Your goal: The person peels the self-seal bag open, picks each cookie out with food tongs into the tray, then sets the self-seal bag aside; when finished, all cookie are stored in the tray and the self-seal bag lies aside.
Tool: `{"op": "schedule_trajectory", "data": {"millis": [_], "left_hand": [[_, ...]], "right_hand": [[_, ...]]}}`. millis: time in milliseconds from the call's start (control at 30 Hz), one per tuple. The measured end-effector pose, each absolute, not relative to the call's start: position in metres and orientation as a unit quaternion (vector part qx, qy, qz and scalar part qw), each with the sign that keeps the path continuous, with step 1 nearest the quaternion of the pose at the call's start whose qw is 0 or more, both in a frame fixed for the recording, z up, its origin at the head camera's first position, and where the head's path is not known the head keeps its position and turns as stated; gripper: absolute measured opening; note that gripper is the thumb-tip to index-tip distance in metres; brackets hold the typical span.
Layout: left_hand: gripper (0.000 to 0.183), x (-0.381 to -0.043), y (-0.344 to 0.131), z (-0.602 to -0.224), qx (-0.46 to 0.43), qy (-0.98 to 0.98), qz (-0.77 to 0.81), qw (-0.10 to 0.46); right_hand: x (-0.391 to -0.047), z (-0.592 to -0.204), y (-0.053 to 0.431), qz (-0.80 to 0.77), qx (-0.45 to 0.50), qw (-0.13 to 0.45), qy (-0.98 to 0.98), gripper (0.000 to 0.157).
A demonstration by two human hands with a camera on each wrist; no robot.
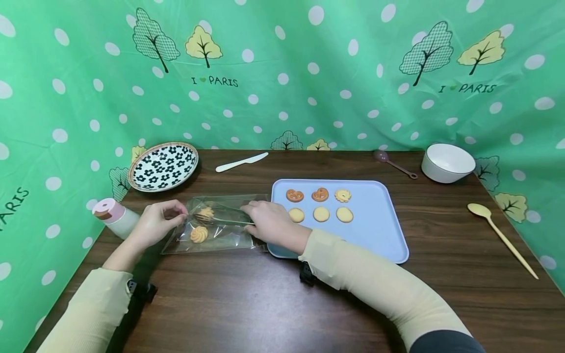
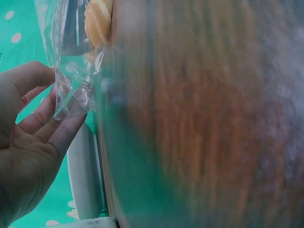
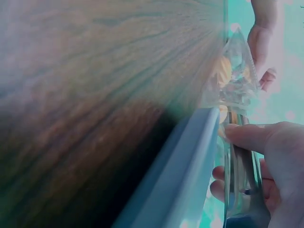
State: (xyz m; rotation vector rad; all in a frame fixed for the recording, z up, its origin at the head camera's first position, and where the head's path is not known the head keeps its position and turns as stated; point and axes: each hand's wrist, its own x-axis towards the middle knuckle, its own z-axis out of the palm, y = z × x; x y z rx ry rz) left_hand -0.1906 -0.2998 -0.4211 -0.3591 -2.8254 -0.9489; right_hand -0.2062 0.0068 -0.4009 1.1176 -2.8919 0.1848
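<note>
A clear plastic bag lies on the table, its right end overlapping the tray's left edge. In it are a swirled cookie and a second cookie just behind. My left hand pinches the bag's left end between thumb and fingers, lifting that corner in the left wrist view. My right hand grips a pair of clear tongs over the bag's right end. The tongs reach leftward into the bag, their tips at the rear cookie. On the blue tray are round cookies and pretzel-shaped cookies.
A bottle with a pink lid lies tilted beside my left hand. Behind are a flower-patterned plate and a white knife. To the right stand a white bowl, a brown spoon and a yellow spoon.
</note>
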Motion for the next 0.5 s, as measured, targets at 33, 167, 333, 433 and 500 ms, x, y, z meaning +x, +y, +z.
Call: {"op": "schedule_trajectory", "data": {"millis": [33,167,333,433,500], "left_hand": [[0.009,-0.191,-0.3,-0.421,-0.119,-0.939,-0.314,0.071],[0.009,-0.191,-0.299,-0.421,-0.121,-0.94,-0.311,0.074],[0.008,-0.19,-0.299,-0.42,-0.125,-0.938,-0.314,0.076],[0.008,-0.19,-0.299,-0.42,-0.124,-0.937,-0.317,0.075],[0.008,-0.19,-0.298,-0.421,-0.124,-0.937,-0.319,0.075]], "right_hand": [[-0.206,-0.4,0.008,0.06,0.359,0.018,-0.931,0.048],[-0.203,-0.396,0.017,0.066,0.358,0.016,-0.931,0.048],[-0.196,-0.391,0.033,0.089,0.355,0.016,-0.93,0.049],[-0.192,-0.389,0.045,0.104,0.35,0.019,-0.931,0.05],[-0.189,-0.387,0.055,0.109,0.346,0.021,-0.931,0.051]]}}
